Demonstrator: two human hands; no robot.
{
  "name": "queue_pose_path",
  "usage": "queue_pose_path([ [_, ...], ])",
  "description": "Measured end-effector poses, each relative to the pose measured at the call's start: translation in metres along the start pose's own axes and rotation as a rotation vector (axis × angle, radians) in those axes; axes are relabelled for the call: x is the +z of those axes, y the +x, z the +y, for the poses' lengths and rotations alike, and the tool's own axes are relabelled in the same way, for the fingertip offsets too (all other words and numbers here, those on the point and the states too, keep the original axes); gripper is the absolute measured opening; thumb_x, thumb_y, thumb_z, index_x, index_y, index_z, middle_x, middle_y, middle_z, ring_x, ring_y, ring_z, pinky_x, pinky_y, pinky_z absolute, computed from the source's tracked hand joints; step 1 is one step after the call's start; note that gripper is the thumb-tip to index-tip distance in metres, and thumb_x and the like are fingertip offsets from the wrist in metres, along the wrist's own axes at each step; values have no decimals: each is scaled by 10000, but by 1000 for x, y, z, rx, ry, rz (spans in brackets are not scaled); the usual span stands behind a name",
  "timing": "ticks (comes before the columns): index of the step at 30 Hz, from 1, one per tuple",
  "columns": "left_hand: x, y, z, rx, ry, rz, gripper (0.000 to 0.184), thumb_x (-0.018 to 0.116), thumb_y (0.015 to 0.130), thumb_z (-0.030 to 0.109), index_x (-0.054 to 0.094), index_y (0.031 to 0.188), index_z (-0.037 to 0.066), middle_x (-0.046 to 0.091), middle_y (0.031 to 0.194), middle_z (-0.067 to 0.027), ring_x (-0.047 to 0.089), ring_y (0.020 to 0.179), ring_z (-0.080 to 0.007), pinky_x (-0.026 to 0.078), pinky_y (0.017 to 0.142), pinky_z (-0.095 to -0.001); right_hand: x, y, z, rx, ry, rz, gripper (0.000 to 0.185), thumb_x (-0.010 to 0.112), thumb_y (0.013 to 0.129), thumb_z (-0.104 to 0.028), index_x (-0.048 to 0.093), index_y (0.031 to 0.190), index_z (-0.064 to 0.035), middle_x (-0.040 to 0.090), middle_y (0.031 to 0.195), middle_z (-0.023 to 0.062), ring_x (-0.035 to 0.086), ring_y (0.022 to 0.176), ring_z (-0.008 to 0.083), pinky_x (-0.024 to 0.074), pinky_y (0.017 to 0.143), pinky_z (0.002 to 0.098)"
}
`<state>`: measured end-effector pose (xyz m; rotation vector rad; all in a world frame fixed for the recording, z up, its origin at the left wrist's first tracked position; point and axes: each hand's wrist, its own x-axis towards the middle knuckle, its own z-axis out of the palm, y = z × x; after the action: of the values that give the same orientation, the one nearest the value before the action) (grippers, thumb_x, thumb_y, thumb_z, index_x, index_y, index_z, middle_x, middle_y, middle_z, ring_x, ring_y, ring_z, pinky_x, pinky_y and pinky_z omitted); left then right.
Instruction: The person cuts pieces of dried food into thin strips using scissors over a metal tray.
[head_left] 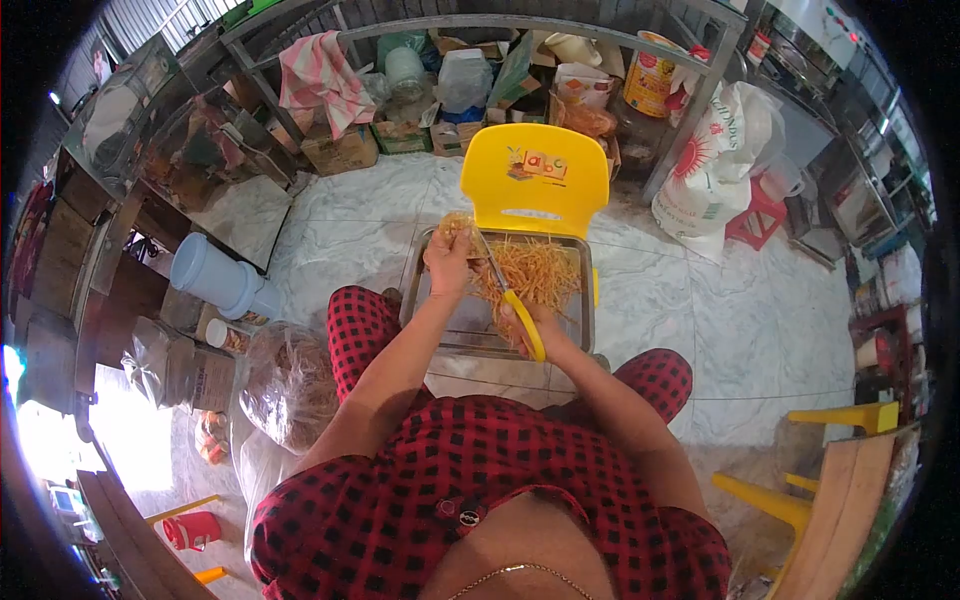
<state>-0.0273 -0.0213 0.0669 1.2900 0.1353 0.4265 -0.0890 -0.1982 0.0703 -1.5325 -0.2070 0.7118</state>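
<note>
Right hand (549,326) grips one pair of scissors (525,326); left hand (447,264) pinches one clump (456,224); one tray (468,322) bears many strands (540,272).

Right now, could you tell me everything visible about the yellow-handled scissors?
The scissors have a bright yellow handle, plastic by its look, and slim, grey, metallic-looking blades. The right hand grips the handle. They slant above the tray and its yellowish strands, blades pointing forward and left, toward the left hand. Whether the blades are open is too small to tell.
</note>
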Motion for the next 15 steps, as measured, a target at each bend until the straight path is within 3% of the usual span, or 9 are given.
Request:
queue_pose_path([
  [6,-3,0,0,-72,-40,5,104,546,881,129,514,929,43,572,655,-38,531,430,-112,403,344,-232,3,2,5,-45,12,31,346,544,875,-393,520,909,-50,449,557,-27,446,428,74,373,388,209],
  [15,6,-23,-6,-272,-122,-54,103,570,855,117,517,892,37,581,633,-60,530,417,-128,381,330,-243,3,8,7,-32,17,95,361,562,865,-386,532,949,-36,460,567,-15,457,447,87,384,409,220],
])
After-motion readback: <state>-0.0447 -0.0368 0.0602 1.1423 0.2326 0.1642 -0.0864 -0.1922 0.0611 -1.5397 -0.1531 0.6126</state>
